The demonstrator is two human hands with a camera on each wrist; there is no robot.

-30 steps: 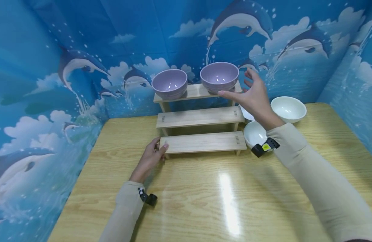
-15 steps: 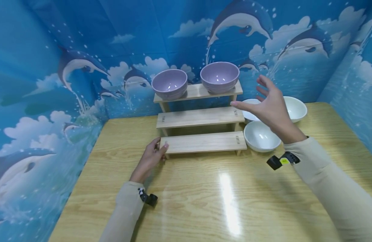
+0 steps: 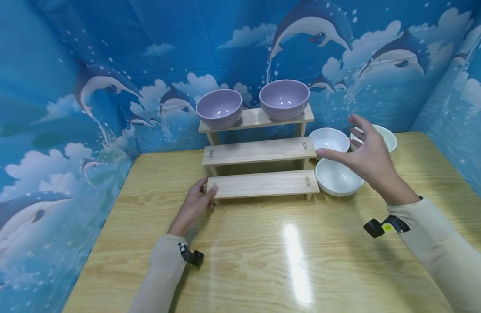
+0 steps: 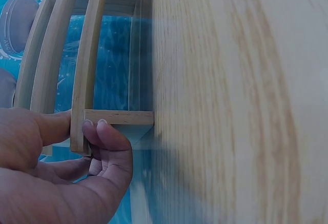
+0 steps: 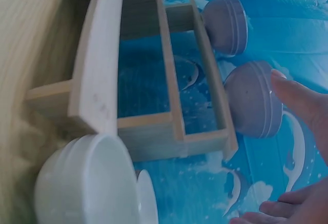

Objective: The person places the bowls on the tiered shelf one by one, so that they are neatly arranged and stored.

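Note:
A three-step wooden display rack (image 3: 264, 184) stands on the table. My left hand (image 3: 191, 206) grips the left end of its lowest board, thumb on top and fingers curled beneath, as the left wrist view (image 4: 107, 157) shows. On the top step sit two purple bowls, one at the left (image 3: 220, 109) and one at the right (image 3: 284, 101). Right of the rack, my right hand (image 3: 371, 158) is in the air above the white bowls, fingers spread and holding nothing. Those are a front white bowl (image 3: 338, 177), a middle one (image 3: 329, 139) and a back one (image 3: 387, 138), partly hidden by the hand.
The wood-grain table (image 3: 244, 261) stretches out in front of the rack. Behind and at both sides hangs a blue dolphin-print backdrop (image 3: 240, 39). The front white bowl stands close against the rack's right end.
My right hand has moved away from the right purple bowl, down and to the right, over the white bowls. The left hand, rack and bowls have stayed in place.

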